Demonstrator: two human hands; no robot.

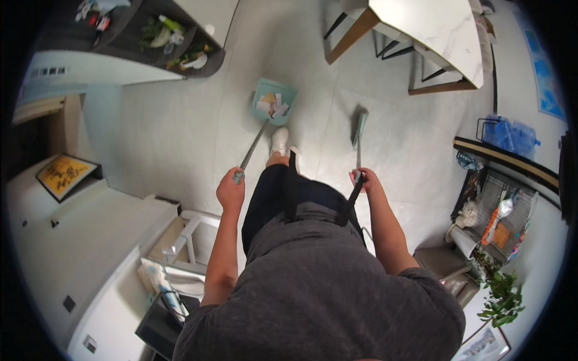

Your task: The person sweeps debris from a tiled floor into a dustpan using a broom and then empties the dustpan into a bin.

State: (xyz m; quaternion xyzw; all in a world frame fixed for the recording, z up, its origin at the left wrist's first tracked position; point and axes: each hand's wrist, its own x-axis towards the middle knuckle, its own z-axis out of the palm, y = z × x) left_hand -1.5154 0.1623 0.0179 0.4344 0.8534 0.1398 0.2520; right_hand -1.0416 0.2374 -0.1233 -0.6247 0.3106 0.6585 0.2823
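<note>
My left hand [231,189] is closed around the grip of a long-handled dustpan [290,92]. Its pale green pan lies ahead of my feet, just beyond one white shoe [280,139]. Inside the pan are several white and tan scraps [271,104], perhaps paper or card. In my right hand [366,179] is the upper end of a broom handle; the pale green broom head [360,126] is ahead of that hand, to the right of the dustpan. Whether the bristles touch the floor I cannot tell.
A marble-patterned table [433,31] with wooden legs stands at the far right. At the far left is a dark curved shelf unit [207,58] holding various items. Blue water bottles [510,135] and a wire grid rack [501,203] line the right side. A white frame [192,230] stands at the left.
</note>
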